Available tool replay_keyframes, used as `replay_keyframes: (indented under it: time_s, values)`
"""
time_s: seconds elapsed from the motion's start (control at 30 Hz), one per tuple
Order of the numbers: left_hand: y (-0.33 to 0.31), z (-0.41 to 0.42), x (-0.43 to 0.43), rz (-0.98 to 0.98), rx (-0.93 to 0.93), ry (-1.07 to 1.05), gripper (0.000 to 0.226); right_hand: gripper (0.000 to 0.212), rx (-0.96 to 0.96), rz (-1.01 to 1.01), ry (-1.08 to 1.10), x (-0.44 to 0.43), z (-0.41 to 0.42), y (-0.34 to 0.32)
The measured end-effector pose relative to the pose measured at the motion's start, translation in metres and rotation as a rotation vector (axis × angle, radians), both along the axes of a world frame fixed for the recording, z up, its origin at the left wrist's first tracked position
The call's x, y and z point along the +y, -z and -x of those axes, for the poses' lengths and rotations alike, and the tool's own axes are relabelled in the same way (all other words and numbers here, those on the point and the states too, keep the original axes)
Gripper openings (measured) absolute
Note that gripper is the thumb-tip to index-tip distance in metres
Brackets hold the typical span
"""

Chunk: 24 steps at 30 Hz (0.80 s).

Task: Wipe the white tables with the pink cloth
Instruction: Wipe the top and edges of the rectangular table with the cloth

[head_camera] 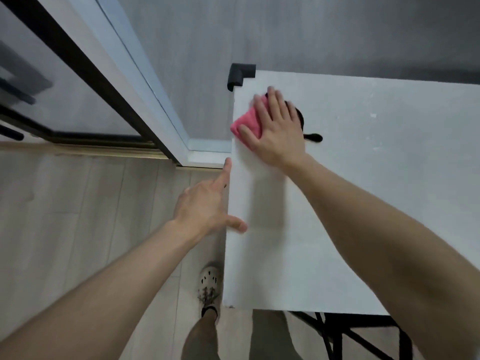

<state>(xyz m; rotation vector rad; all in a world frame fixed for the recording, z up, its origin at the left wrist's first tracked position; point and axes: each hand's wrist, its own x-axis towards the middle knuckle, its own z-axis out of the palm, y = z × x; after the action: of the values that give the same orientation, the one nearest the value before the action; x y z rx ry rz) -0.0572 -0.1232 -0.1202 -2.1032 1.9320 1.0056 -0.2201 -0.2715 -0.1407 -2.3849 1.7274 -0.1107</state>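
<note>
right hand (275, 126): flat, fingers straight and spread, palm pressing down on the pink cloth (246, 123). Not clenched. I read the flat palm as a way to spread pressure for a wipe.
pink cloth: folded pad on the white counter (363, 183), near its far-left corner. It sits under the right hand's fingers, and its left part pokes out just inside the counter's left edge.
left hand (205, 203): holds nothing. Index finger is straight along the counter's left edge, thumb rests on top, other fingers are hidden. My read is that it braces the counter.
cloth vs left hand: well apart, with the cloth farther along the same edge.
corner guard (240, 74): black, on the far-left corner, just beyond the cloth.
black object (313, 137): partly behind the right hand, can't identify it.
stage: I judge it mid-wipe in the corner zone.
</note>
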Motion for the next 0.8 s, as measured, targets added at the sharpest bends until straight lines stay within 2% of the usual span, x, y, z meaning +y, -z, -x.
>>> replay_keyframes:
  time_s: [0.07, 0.17, 0.23, 0.3, 0.33, 0.4, 0.47, 0.53, 0.6, 0.67, 0.77, 0.8]
  values:
    - [0.0, 0.0, 0.001, -0.003, -0.01, -0.005, 0.162, 0.099, -0.041, -0.01, 0.113, -0.023, -0.023, 0.002]
    - [-0.004, -0.007, -0.001, -0.028, 0.051, -0.034, 0.152, 0.086, -0.052, 0.019, 0.004, 0.016, -0.004, 0.008]
    - [-0.006, -0.018, -0.009, -0.047, 0.176, -0.131, 0.125, 0.079, -0.013, 0.052, -0.125, 0.072, 0.03, 0.008]
    - [-0.001, -0.025, -0.02, -0.025, 0.258, -0.22, 0.091, 0.078, 0.041, 0.002, -0.215, 0.12, 0.059, 0.006]
    - [0.002, -0.026, -0.025, 0.004, 0.271, -0.268, 0.078, 0.078, 0.054, -0.008, -0.23, 0.126, 0.065, 0.008]
    - [0.008, -0.022, -0.031, 0.03, 0.309, -0.377, 0.068, 0.079, 0.044, 0.003, -0.191, 0.095, 0.053, 0.013]
    - [0.016, -0.016, -0.035, 0.017, 0.309, -0.43, 0.069, 0.083, -0.002, 0.026, -0.061, 0.03, 0.011, 0.012]
    - [0.02, -0.013, -0.035, 0.014, 0.223, -0.422, 0.07, 0.087, -0.059, -0.035, 0.057, -0.025, -0.027, 0.009]
    - [0.016, -0.014, -0.038, 0.01, 0.158, -0.406, 0.07, 0.087, -0.062, -0.035, 0.055, -0.038, -0.036, 0.01]
    - [0.002, -0.013, -0.047, 0.015, 0.071, -0.338, 0.077, 0.083, -0.08, 0.006, -0.019, -0.007, -0.015, 0.012]
    - [-0.014, -0.01, -0.065, -0.007, -0.044, -0.229, 0.114, 0.077, -0.065, 0.048, -0.122, 0.074, 0.037, 0.014]
    - [-0.015, -0.009, -0.07, -0.019, -0.054, -0.199, 0.119, 0.076, -0.057, 0.029, -0.121, 0.095, 0.051, 0.012]
